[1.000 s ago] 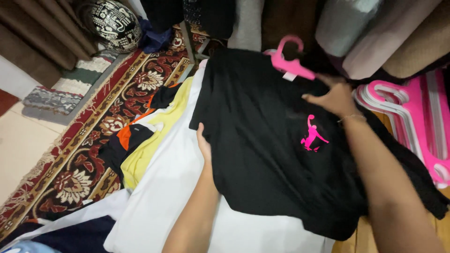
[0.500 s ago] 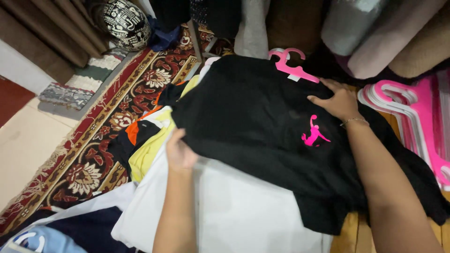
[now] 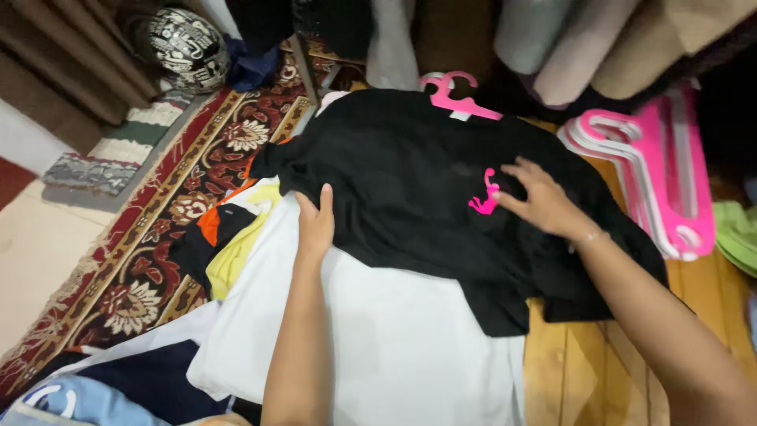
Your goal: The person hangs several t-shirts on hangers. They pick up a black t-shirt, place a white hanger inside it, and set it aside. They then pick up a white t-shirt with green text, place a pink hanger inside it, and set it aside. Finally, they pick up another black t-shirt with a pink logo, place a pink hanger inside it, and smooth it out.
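Note:
A black T-shirt (image 3: 402, 173) with a pink figure print (image 3: 482, 196) lies spread on a pile of clothes, a pink hanger (image 3: 453, 93) in its neck. My left hand (image 3: 315, 225) rests flat at the shirt's lower left edge, fingers on the black fabric, over a white garment (image 3: 394, 331). My right hand (image 3: 540, 197) presses flat on the shirt's chest, partly covering the pink print. Neither hand is closed around anything.
A stack of pink hangers (image 3: 662, 173) lies on the wooden floor at the right. Yellow, orange and black clothes (image 3: 229, 237) sit left of the pile on a patterned red rug (image 3: 142, 268). A patterned helmet (image 3: 185, 47) and rolled fabrics (image 3: 583, 39) are at the back.
My right hand slid down from the shirt's collar near the hanger onto the pink print. My left hand stayed at the shirt's lower left edge. The shirt now lies flatter and more spread.

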